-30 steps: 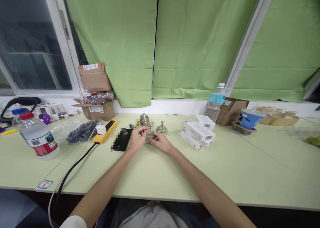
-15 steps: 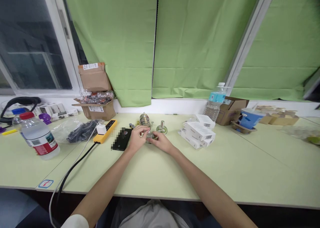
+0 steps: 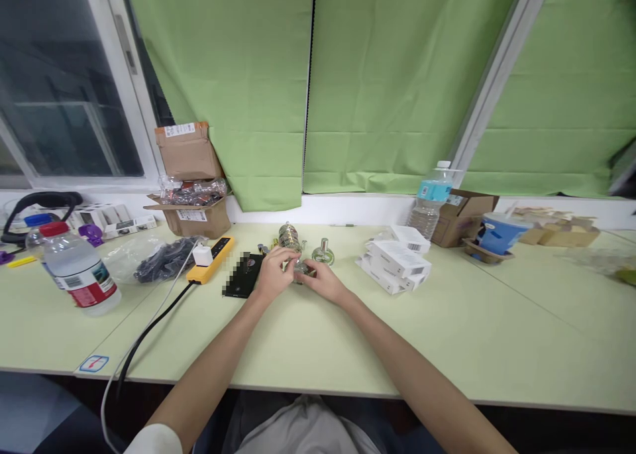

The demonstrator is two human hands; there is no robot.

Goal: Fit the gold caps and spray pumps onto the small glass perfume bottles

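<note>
Both hands meet over the middle of the table, around a small clear glass bottle (image 3: 301,268) that my fingers partly cover. My right hand (image 3: 322,280) has its fingers closed about the bottle's right side. Just above its top, my left hand (image 3: 276,268) makes a pinch; whatever lies between those fingertips is too small to make out. Behind the hands stands a round, banded glass container (image 3: 289,236). To the right is a squat glass perfume bottle (image 3: 323,252) with a silvery neck. A black flat object (image 3: 244,278), partly pixelated, lies beside my left hand.
Several white boxes (image 3: 397,263) are piled at the right, before a water bottle (image 3: 431,202) and a cardboard box (image 3: 464,219). At the left are a yellow power strip (image 3: 212,258) with cables, a red-capped bottle (image 3: 82,272) and an open carton (image 3: 196,221).
The view has shifted very slightly. Both hands stay at the small glass bottle with nearly the same grip; nothing else has visibly moved.
</note>
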